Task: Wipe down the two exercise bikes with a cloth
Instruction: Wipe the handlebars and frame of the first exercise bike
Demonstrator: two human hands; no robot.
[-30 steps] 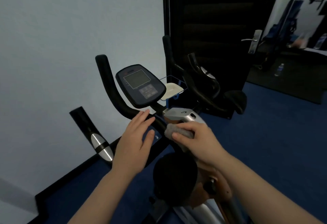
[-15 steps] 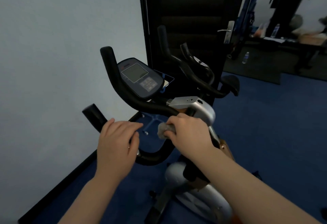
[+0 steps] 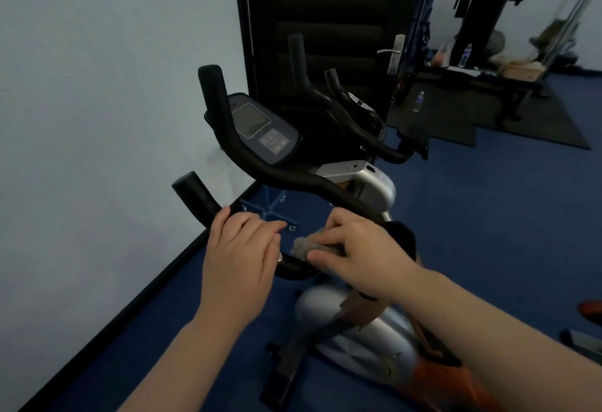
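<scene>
The near exercise bike [image 3: 361, 340] has a silver and orange body, black handlebars [image 3: 280, 177] and a dark console [image 3: 264, 131]. My left hand [image 3: 241, 255] grips the near left handlebar, fingers curled over it. My right hand [image 3: 355, 252] holds a grey cloth [image 3: 304, 247] and presses it on the low curved part of the handlebar, just right of my left hand. A second exercise bike [image 3: 355, 118] with black handlebars stands behind the first, in front of a dark door.
A pale wall [image 3: 97, 102] runs close along the left with a black skirting. A dark door [image 3: 325, 20] with a silver handle [image 3: 392, 53] is behind. Blue carpet [image 3: 488, 216] spreads right. Gym equipment and a water bottle [image 3: 418, 102] stand at the far right.
My left hand moved from the central bar by the console down onto the near left handlebar and gripped it. My right hand slid the cloth down from the stem to the handlebar's lower curve.
</scene>
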